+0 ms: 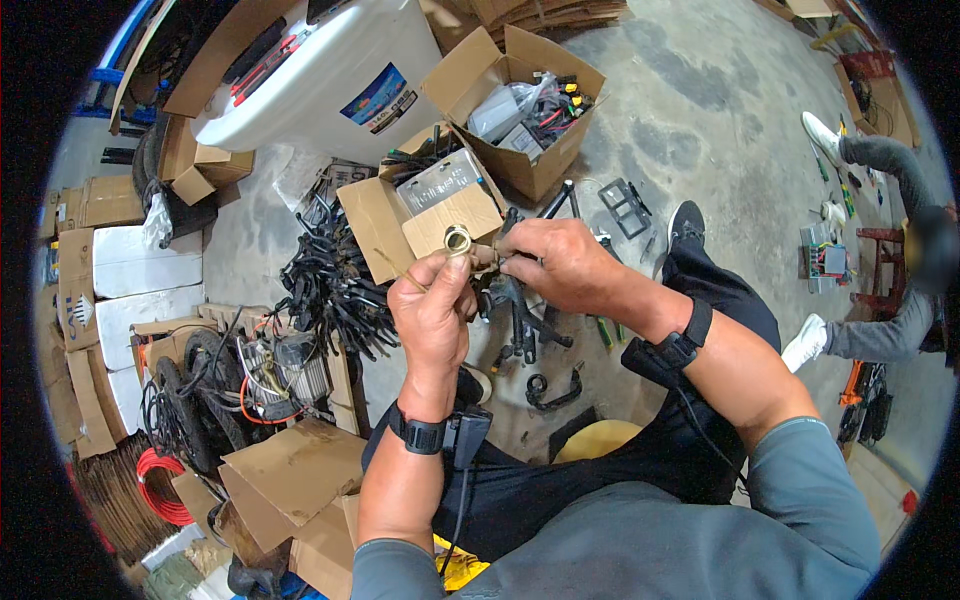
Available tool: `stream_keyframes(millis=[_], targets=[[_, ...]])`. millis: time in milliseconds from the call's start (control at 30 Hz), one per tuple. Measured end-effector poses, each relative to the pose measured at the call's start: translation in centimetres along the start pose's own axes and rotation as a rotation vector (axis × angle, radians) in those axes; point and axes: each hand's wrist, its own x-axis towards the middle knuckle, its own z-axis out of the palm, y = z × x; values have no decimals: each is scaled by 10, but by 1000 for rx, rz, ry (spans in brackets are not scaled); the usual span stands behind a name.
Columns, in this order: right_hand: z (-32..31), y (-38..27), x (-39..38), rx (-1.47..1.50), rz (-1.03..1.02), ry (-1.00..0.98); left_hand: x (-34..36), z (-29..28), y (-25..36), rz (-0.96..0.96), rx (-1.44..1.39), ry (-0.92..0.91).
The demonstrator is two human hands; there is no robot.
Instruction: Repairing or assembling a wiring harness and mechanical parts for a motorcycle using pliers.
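My left hand [435, 315] is closed around a brass-coloured metal fitting with a round ring end [448, 243], raised between thumb and fingers. A thin rod or strip sticks out at this hand's left side. From the right, my right hand [565, 262] pinches at the other end of the same piece, its fingertips nearly touching the left hand. What exactly lies between those fingertips is hidden. Below the hands, black branched parts [520, 325] lie on the floor. Nearer to me is a curved black part with a ring end [537, 388].
Left of my hands lies a heap of black parts [330, 285]. Ahead stand an open cardboard box [372, 228] and another holding bags and wires [545, 182]. A large white body [320, 95] stands behind. Another person's legs [880, 340] are at the right.
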Motion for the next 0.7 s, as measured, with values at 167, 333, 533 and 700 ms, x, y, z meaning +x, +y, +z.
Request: stream_keyframes(millis=[167,333,533,700], targets=[[-1,-10,-1,112,106,-1,0,6,4,1,11,25],[3,-15,-3,307,326,-59,0,4,8,27,110,32],[5,-10,-7,794,508,-55,3,7,13,-16,108,27],[5,-11,-5,860,515,-22,4,8,16,-97,-32,-30]])
